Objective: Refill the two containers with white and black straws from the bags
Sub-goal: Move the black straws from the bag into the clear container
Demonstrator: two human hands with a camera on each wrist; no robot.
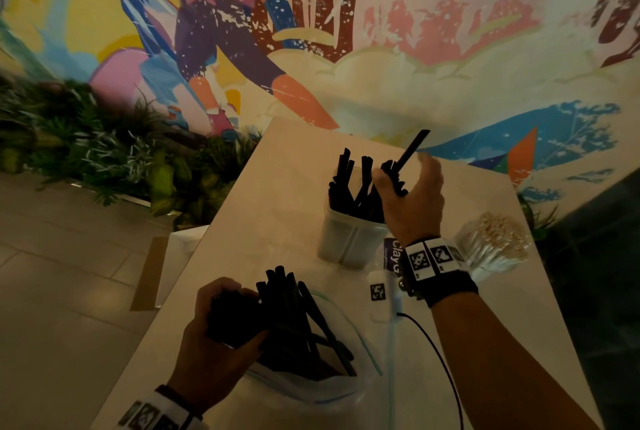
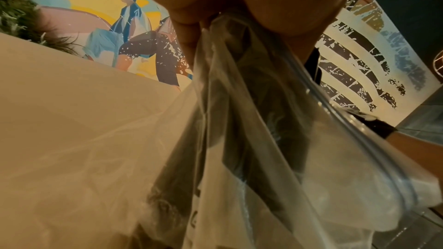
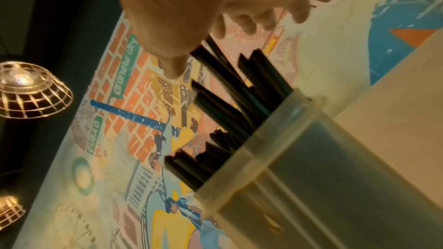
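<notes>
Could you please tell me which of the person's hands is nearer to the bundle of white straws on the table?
The right hand. It is over the container, holding black straws beside the white straws. The left hand grips the bag at the table's near edge.

Bare forearms, no sleeves. Right wrist (image 1: pixel 439 270) had a black strap with white fiducial-tag blocks, a small white tagged module (image 1: pixel 378 291) and a thin black cable (image 1: pixel 437 357). Left wrist (image 1: pixel 156 412) wore a similar white tag band.
</notes>
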